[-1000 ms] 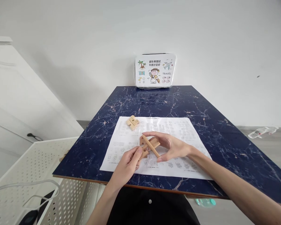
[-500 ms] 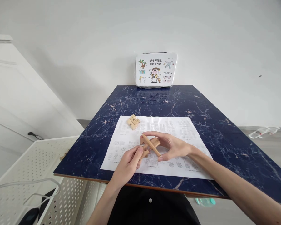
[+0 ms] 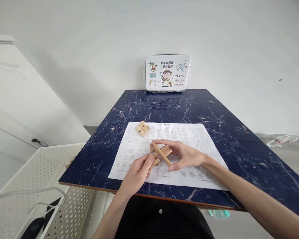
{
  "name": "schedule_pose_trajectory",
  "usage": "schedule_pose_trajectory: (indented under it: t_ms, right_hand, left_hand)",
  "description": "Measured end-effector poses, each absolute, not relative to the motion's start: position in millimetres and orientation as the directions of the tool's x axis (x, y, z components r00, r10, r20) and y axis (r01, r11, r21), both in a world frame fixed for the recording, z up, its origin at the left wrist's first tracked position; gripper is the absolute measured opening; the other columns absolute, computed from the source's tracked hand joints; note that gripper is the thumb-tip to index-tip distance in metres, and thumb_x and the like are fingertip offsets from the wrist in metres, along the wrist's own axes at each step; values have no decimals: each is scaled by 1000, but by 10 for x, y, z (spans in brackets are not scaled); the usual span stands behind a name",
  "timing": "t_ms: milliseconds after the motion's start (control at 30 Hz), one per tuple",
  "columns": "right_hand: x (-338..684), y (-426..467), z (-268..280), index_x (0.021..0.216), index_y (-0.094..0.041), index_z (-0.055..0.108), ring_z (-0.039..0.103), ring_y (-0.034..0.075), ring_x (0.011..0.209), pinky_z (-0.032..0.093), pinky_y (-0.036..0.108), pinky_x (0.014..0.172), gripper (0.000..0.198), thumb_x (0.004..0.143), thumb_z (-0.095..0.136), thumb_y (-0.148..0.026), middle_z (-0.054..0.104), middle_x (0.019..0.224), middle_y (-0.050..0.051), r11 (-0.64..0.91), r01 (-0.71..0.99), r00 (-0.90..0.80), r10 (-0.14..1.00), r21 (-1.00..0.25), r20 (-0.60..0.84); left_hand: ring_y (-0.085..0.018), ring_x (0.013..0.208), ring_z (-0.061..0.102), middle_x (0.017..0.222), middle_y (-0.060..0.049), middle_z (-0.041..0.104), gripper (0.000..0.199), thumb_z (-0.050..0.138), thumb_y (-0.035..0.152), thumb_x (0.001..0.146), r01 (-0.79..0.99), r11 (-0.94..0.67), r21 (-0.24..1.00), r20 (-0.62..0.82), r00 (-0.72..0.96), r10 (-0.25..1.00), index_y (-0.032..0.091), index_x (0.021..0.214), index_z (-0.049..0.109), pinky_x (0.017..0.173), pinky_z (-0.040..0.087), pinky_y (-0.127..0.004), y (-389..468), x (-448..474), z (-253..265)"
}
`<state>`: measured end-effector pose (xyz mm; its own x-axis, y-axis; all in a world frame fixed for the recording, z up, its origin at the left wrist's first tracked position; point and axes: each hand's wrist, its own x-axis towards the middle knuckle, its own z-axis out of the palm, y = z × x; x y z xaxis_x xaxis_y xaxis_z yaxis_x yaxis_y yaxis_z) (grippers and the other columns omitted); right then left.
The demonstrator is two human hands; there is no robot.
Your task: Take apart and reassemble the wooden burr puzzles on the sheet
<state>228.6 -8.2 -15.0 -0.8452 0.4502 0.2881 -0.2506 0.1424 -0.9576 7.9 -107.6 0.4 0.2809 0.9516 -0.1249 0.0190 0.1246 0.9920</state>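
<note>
Between my hands, just over a printed paper sheet (image 3: 137,172), are notched wooden puzzle pieces (image 3: 166,150) set together. My left hand (image 3: 139,172) is closed on their lower left end, thumb on top. A slim wooden stick (image 3: 161,154) lies diagonally across them. My right hand (image 3: 185,155) pinches this stick, with the thumb at its near end and the fingers at its far end. How the pieces join is partly covered by my fingers. A separate small cluster of wooden blocks (image 3: 143,128) sits on the sheet's upper left corner.
The sheet lies on a blue marbled table (image 3: 164,113). A white cartoon-printed case (image 3: 167,73) leans on the wall at the back. On the left stands a white perforated cart (image 3: 74,186) with a cable (image 3: 27,191). Plastic bottles (image 3: 280,141) lie on the floor at right.
The camera view has shifted slightly. Both hands keep the same hold on the wooden pieces, with hardly any movement between them.
</note>
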Motion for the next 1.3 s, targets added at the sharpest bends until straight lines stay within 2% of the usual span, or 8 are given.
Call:
schedule_pose_trajectory:
  t_ms: [200,300,500,633,833,1000,1167,1300]
  right_hand:
    - [2293,-85,-148,162,-29,42,66,32,129,41,62,119,99,77,94,-29,73,132,12,146,-224,-853,449,-964,267]
    - [2301,-78,-150,163,-33,38,63,32,132,46,60,116,101,78,93,-33,61,150,13,190,-196,-828,493,-962,267]
    - [2279,-103,-191,160,-36,42,49,36,145,42,62,119,93,80,89,-48,45,163,12,536,63,-692,631,-842,350]
    - [2238,-137,-265,164,-33,36,36,40,154,34,65,123,105,77,87,-61,38,168,14,698,237,-741,579,-676,339]
    - [2168,-130,-309,161,-26,41,42,40,150,36,64,121,95,84,78,-67,49,159,18,804,291,-760,524,-518,385]
    - [2115,-157,-270,150,-25,51,56,40,133,46,63,111,74,88,77,-56,60,144,17,809,346,-717,555,-476,422]
    - [2134,-154,-206,139,-23,57,62,37,122,50,62,106,66,84,81,-51,65,135,16,663,390,-561,721,-639,406]
    - [2212,-97,-134,134,-25,60,64,32,123,50,59,111,55,91,74,-57,65,137,14,298,135,-431,876,-945,215]
  left_hand:
    - [-8,54,16,66,9,23,44,55,61,102,-4,132,991,-125,289,949,18,92,54,51,16,-28,-1079,76,-1]
    - [-8,53,19,64,9,24,43,56,60,102,-44,131,990,-117,244,963,19,89,53,52,19,-27,-1084,76,-14]
    - [-8,51,38,67,5,46,40,58,57,102,-187,62,980,-58,28,998,19,91,53,53,34,-25,-1069,103,3]
    - [-12,61,53,88,-2,61,34,62,52,100,-204,27,979,-30,-16,999,18,104,58,56,42,-26,-1066,117,27]
    - [-19,81,65,107,-11,69,34,63,49,101,-181,-18,983,14,-24,1000,16,110,62,68,50,-29,-1052,112,-4]
    - [-24,98,67,115,-12,72,35,64,50,100,-141,-31,989,25,-42,999,17,112,68,82,53,-33,-1040,101,-33]
    - [-27,117,65,119,-11,73,38,68,52,98,-90,-36,995,27,-105,994,19,117,73,102,50,-36,-1043,61,-84]
    - [-29,116,67,114,-10,75,39,73,53,94,-85,-31,996,18,-155,988,19,113,75,98,53,-36,-1039,59,-89]
